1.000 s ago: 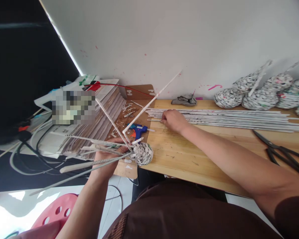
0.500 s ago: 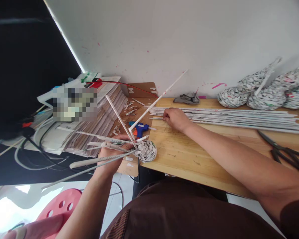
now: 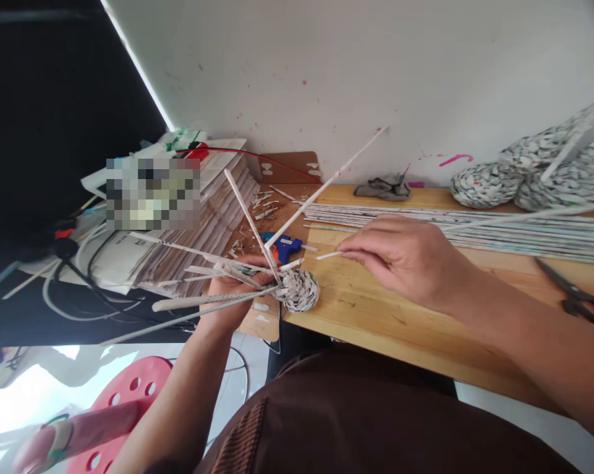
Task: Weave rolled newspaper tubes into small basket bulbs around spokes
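Observation:
My left hand (image 3: 235, 289) is closed around the paper strands of a small woven newspaper piece (image 3: 301, 291), past the table's left front corner. Several rolled paper sticks fan out from it, two of them pointing up. In my right hand (image 3: 396, 260) a rolled paper tube (image 3: 329, 255) is pinched between thumb and fingers. Its short end points left toward the woven piece without touching it; its long end runs back to the right, above the table. Behind that hand lies a row of paper tubes (image 3: 321, 214).
A blue glue gun (image 3: 288, 247) lies behind the woven piece, near paper scraps. Stacked papers (image 3: 222, 191) stand at left, with cables. At right are black scissors (image 3: 573, 293) and several finished woven pieces (image 3: 487, 184). A grey cloth (image 3: 383, 187) lies by the wall.
My right hand has lifted a paper tube off the row and brought it nearer me. The left hand still holds the woven piece. The view has shifted slightly.

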Demonstrator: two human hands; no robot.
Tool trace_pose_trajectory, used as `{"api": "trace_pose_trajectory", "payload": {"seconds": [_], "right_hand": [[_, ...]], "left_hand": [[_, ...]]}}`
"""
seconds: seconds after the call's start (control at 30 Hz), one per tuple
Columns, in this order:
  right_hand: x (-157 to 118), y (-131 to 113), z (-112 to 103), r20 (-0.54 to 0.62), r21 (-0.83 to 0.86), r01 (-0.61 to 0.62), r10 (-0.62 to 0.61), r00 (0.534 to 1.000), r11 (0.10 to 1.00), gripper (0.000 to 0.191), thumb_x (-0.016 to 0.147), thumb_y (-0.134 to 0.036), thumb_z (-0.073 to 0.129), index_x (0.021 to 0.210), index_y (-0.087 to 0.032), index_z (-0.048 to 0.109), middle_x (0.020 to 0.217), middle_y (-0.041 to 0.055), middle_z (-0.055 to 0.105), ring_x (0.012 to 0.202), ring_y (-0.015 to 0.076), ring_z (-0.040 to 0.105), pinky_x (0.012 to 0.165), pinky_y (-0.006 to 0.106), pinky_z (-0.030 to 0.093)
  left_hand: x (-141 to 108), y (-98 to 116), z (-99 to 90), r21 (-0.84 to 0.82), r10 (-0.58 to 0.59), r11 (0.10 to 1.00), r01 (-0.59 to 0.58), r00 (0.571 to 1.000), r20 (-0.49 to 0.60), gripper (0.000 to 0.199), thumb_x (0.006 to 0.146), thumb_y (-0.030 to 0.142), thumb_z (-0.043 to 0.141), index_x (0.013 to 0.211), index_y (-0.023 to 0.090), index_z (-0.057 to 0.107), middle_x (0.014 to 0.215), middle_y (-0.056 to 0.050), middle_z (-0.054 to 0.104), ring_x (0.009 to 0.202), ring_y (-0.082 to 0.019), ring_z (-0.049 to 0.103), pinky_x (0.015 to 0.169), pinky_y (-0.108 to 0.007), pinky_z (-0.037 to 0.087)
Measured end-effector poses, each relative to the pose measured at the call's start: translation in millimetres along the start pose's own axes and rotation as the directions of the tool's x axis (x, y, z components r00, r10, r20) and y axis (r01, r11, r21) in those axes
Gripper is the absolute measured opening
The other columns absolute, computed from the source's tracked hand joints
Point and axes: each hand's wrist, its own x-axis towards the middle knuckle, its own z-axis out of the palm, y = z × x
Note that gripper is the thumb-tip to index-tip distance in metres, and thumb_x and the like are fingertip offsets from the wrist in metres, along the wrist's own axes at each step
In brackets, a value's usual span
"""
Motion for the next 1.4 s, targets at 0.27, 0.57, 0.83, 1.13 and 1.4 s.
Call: {"api": "trace_pose_trajectory", "payload": {"seconds": [0.27, 0.57, 0.83, 1.13, 1.4], "right_hand": [[-1.1, -13.4, 1.9, -0.038, -0.109, 0.122, -0.127, 0.991, 0.986, 0.025, 0.098, -0.017, 0.051, 0.098, -0.022, 0.076, 0.095, 0.0067, 0.075, 0.092, 0.0221, 0.065, 0.083, 0.036, 0.049], [-5.1, -15.3, 2.4, -0.031, -0.235, 0.214, -0.228, 0.973, 0.948, 0.021, 0.096, -0.011, 0.053, 0.095, -0.016, 0.074, 0.090, 0.0079, 0.074, 0.086, 0.0198, 0.064, 0.077, 0.032, 0.049], [-5.3, -18.4, 4.2, 0.014, -0.210, 0.219, -0.221, 0.975, 0.953, 0.022, 0.096, -0.011, 0.052, 0.097, -0.014, 0.073, 0.088, 0.0085, 0.072, 0.083, 0.0209, 0.063, 0.077, 0.033, 0.049], [-5.0, -25.3, 16.4, 0.079, -0.139, 0.170, -0.160, 0.984, 0.975, 0.018, 0.098, -0.015, 0.053, 0.094, -0.014, 0.070, 0.084, 0.0069, 0.067, 0.081, 0.0198, 0.061, 0.075, 0.031, 0.046], [-4.5, -32.1, 18.7, 0.118, -0.103, 0.099, -0.086, 0.989, 0.990, 0.015, 0.097, -0.015, 0.053, 0.088, -0.015, 0.066, 0.081, 0.0050, 0.064, 0.076, 0.0181, 0.060, 0.070, 0.031, 0.044]], "left_hand": [[-4.8, 14.4, 8.7, 0.061, 0.008, 0.998, -0.010, 0.999, 0.042, 0.030, 0.064, 0.040, 0.085, 0.079, 0.017, 0.073, 0.078, -0.005, 0.077, 0.070, -0.021, 0.072, 0.070, -0.032, 0.060], [-8.6, 21.5, 12.1, 0.119, 0.030, 0.992, -0.039, 0.997, 0.077, 0.024, 0.065, 0.034, 0.083, 0.079, 0.016, 0.073, 0.071, -0.004, 0.076, 0.065, -0.021, 0.072, 0.063, -0.031, 0.061], [-11.1, 20.1, 11.6, 0.104, 0.041, 0.993, -0.052, 0.994, 0.106, 0.018, 0.067, 0.027, 0.080, 0.079, 0.015, 0.073, 0.072, -0.004, 0.076, 0.066, -0.020, 0.072, 0.064, -0.031, 0.061], [-14.2, 13.8, 11.7, 0.112, 0.025, 0.993, -0.039, 0.991, 0.129, 0.021, 0.069, 0.032, 0.082, 0.080, 0.015, 0.074, 0.074, -0.005, 0.077, 0.065, -0.018, 0.071, 0.063, -0.030, 0.060], [-17.7, 20.3, 11.2, 0.205, 0.141, 0.961, -0.187, 0.966, 0.217, 0.010, 0.079, 0.026, 0.072, 0.083, 0.017, 0.073, 0.077, -0.003, 0.073, 0.070, -0.016, 0.067, 0.065, -0.026, 0.053]]}}
